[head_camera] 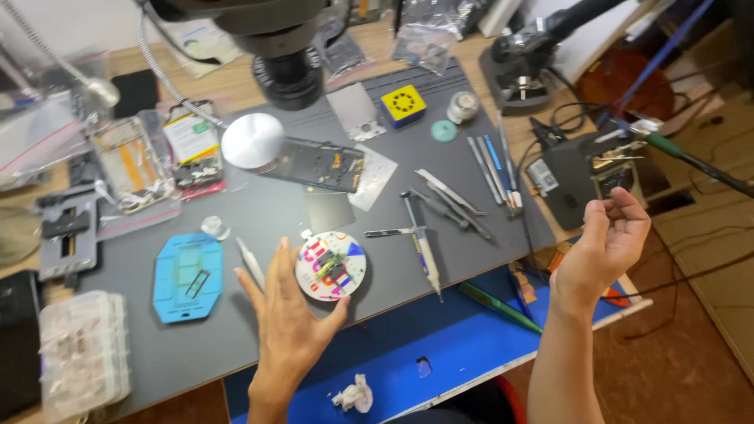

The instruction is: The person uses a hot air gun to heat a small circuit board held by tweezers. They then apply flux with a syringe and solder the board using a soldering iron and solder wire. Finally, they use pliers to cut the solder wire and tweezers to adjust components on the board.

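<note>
Closest to the lens is the right forearm, with the right hand [603, 239] lifted off to the side of the bench, palm up, fingers loosely curled on nothing. The left hand [289, 314] hovers flat over the grey mat [259, 212], fingers spread and empty, thumb right by the round disc [331, 266] with the colourful face and a small board sitting on it.

Going big to small: the mat covers most of the bench, the blue board [440, 345] sticks out below it, a microscope head [275, 39] hangs over the top. Then the open phone frame [322, 165], the blue pad [188, 277], a syringe [420, 243] just right of the disc, tweezers [448, 192] further up.

Looks to me like a pause between steps, nothing picked up. Any next move would need a tool in hand first, and a gentle touch near that little board.
</note>
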